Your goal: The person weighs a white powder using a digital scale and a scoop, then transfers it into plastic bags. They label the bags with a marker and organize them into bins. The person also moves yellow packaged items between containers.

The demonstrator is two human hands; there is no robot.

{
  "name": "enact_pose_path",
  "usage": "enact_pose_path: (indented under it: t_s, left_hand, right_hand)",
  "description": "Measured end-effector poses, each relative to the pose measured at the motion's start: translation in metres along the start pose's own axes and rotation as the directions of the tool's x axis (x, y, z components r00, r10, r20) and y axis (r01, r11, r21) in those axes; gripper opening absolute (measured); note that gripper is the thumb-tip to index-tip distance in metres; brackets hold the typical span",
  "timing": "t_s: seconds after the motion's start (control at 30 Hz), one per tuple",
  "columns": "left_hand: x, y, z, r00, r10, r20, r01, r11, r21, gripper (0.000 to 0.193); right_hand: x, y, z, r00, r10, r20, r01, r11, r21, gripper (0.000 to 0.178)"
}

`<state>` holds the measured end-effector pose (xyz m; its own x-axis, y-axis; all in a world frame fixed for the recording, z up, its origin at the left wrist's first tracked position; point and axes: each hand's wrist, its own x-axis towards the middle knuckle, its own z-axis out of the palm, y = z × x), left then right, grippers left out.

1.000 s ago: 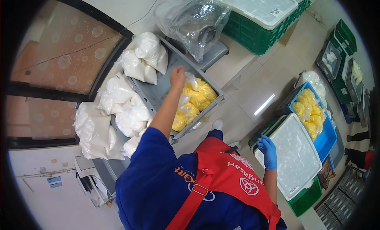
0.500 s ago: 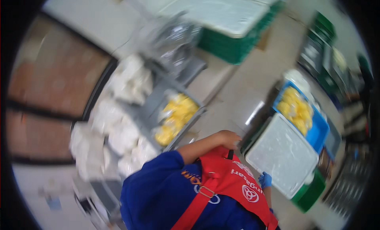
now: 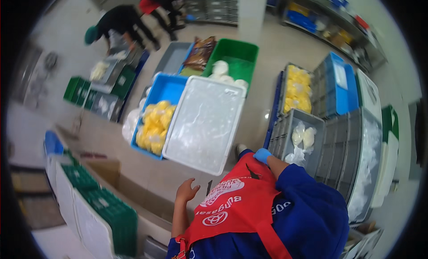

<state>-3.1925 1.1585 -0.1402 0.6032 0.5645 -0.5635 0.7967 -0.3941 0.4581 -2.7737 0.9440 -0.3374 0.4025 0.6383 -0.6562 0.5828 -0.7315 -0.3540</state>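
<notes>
My bare left hand (image 3: 187, 191) hangs beside the red apron (image 3: 232, 201) I wear. Its fingers are slightly curled and apart, with nothing in them. My right hand (image 3: 262, 155), in a blue glove, is by the apron's right side; its fingers are too small and bunched to read. Ahead of my hands lies a large white lid (image 3: 205, 125), touching neither. Left of it, a blue crate (image 3: 167, 87) contains several clear bags of yellow food (image 3: 156, 125). A green crate (image 3: 243, 58) with white rounded bundles (image 3: 220, 69) stands behind the lid.
Grey crates (image 3: 341, 147) stand along my right, one with bags of pale food (image 3: 303, 136). Green crates (image 3: 111, 219) with white lids flank my left. A bent-over person (image 3: 122, 25) works at the far left; another person (image 3: 162, 2) stands beyond. A metal shelf (image 3: 334, 29) is far right.
My view has swung round to the right, bringing the lidded stack ahead of me and the grey crates to my right. My left hand has come away from the apron front.
</notes>
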Motion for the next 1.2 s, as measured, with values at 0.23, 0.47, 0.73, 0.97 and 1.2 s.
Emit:
enact_pose_path:
  t_s: [0.23, 0.47, 0.73, 0.97, 1.2]
  left_hand:
    - [0.100, 0.132, -0.012, 0.961, 0.217, 0.170, -0.159, 0.940, -0.303, 0.056]
    - [0.218, 0.255, 0.008, 0.836, 0.336, 0.433, -0.189, 0.918, -0.348, 0.043]
    - [0.415, 0.371, -0.042, 0.980, 0.165, 0.110, -0.126, 0.947, -0.296, 0.049]
    - [0.551, 0.492, -0.102, 0.967, 0.224, 0.119, -0.180, 0.937, -0.299, 0.050]
    - [0.705, 0.582, -0.105, 0.888, 0.275, 0.368, -0.302, 0.953, 0.017, 0.060]
  right_hand:
    - [-0.017, 0.035, -0.057, 0.942, 0.336, 0.021, -0.326, 0.895, 0.304, 0.043]
    - [0.076, 0.126, -0.110, 0.953, 0.304, -0.007, -0.296, 0.931, 0.212, 0.042]
    - [0.187, 0.235, -0.289, 0.955, 0.236, -0.181, -0.039, 0.702, 0.711, 0.023]
    - [0.229, 0.316, -0.416, 0.845, 0.532, -0.059, -0.016, 0.135, 0.991, 0.021]
    - [0.230, 0.388, -0.374, 0.815, 0.519, 0.256, -0.303, 0.006, 0.953, 0.013]
